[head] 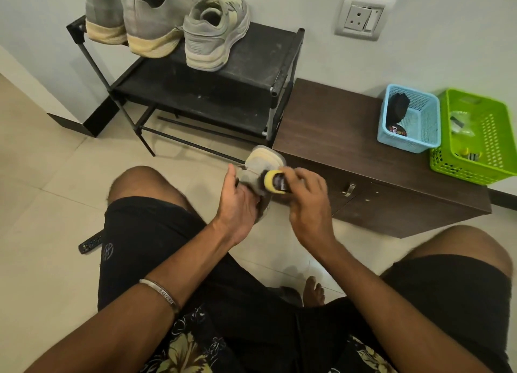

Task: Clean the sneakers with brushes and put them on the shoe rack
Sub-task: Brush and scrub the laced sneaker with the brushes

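Note:
I sit on the floor and hold a grey sneaker with a cream sole between my knees. My left hand grips it from below and the side. My right hand holds a small brush with a yellow body and dark bristles, pressed against the sneaker's side. On the top shelf of the black shoe rack stand three grey sneakers: two high knit ones at the left and a matching laced one beside them.
A low brown cabinet stands right of the rack, bearing a blue basket with a dark brush and a tin, and a green basket. A remote control lies on the tiled floor by my left thigh. A wall socket is above.

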